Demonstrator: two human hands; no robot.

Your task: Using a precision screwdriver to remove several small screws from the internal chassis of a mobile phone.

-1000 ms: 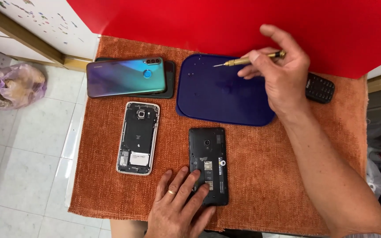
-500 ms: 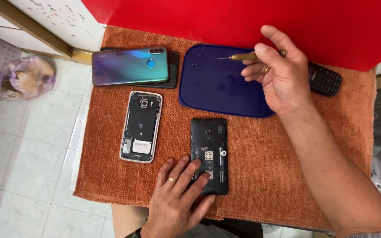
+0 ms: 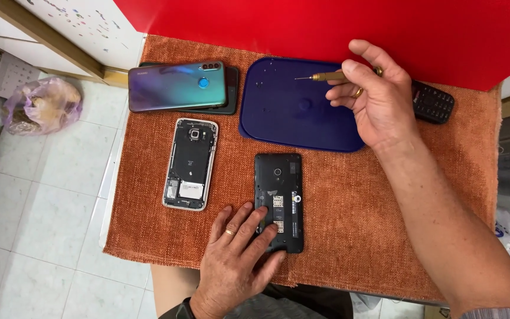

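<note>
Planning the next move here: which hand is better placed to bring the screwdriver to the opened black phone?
Right. The right hand holds the screwdriver over the blue tray; the left hand lies flat on the black phone.

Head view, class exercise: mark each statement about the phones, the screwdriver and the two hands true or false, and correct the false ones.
1. The right hand holds a slim brass-coloured screwdriver over the dark blue tray. True.
2. The left hand lies flat on the blue-green phone. False: its fingers rest on the opened black phone; the blue-green phone lies untouched at the far left.
3. The silver-framed phone has its back cover off, inner parts showing. True.
4. The small keypad phone sits inside the tray. False: it lies on the orange cloth, right of the tray, partly behind the right hand.
5. The screwdriver tip touches the black phone. False: the tip is over the tray.
</note>
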